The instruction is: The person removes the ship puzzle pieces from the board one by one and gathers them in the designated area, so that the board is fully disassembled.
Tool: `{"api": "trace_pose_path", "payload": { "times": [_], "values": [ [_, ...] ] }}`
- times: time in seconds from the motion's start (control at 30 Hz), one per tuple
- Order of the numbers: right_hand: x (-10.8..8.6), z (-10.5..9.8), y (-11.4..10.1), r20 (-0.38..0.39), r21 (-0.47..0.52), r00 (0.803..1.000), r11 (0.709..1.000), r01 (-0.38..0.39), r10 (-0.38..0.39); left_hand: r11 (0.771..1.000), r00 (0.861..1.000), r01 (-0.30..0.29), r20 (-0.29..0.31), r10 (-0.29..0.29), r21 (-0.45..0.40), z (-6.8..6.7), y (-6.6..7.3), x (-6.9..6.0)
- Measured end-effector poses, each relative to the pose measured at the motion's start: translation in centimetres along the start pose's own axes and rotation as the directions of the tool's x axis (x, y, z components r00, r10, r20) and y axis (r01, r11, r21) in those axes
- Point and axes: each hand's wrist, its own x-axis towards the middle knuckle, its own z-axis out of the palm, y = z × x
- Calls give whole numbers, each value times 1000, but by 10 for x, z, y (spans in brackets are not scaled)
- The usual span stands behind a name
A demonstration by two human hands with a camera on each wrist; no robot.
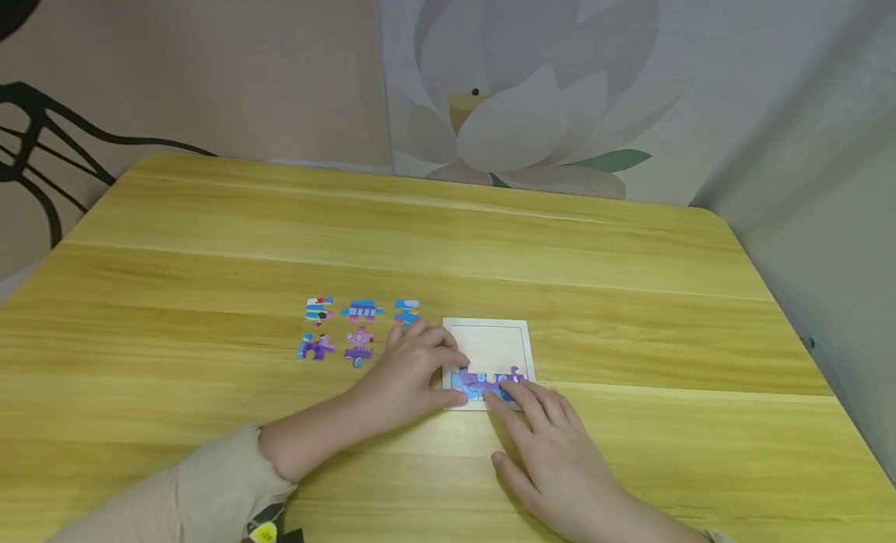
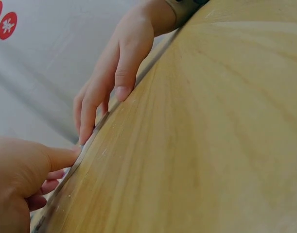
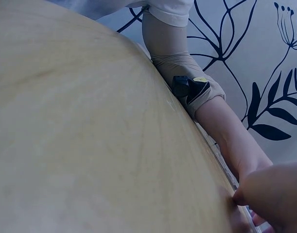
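Wood-grained table [image 1: 602,271], flower-patterned wall [image 1: 532,115]

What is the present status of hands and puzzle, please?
Left hand over left edge of puzzle tray; right hand at placed pieces. Upper part of puzzle tray bare. No obstruction visible.

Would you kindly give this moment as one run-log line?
left hand at left edge of tray; right hand touching fitted pieces; tray partly filled; loose pieces left of tray
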Motion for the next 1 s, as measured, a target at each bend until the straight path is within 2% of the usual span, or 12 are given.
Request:
{"api": "trace_pose_path", "payload": {
  "times": [0.23,0.47,0.67,0.83,1.0],
  "values": [
    [0,-1,0,-2,8,1000,1000,1,-1,999,1000,13,0,-13,-42,0,1,0],
    [0,-2,0,2,9,1000,1000,4,-4,997,1000,2,-22,-4,-78,1,3,1],
    [0,-2,0,10,9,1000,1000,-1,1,988,999,10,-28,-14,-157,0,0,0],
    [1,-2,0,19,11,1000,1000,-8,8,960,998,57,-21,-66,-276,-2,-1,0],
    [1,-3,-1,22,9,1000,1000,-10,10,904,997,75,6,-80,-422,-7,-3,-1]
  ]
}}
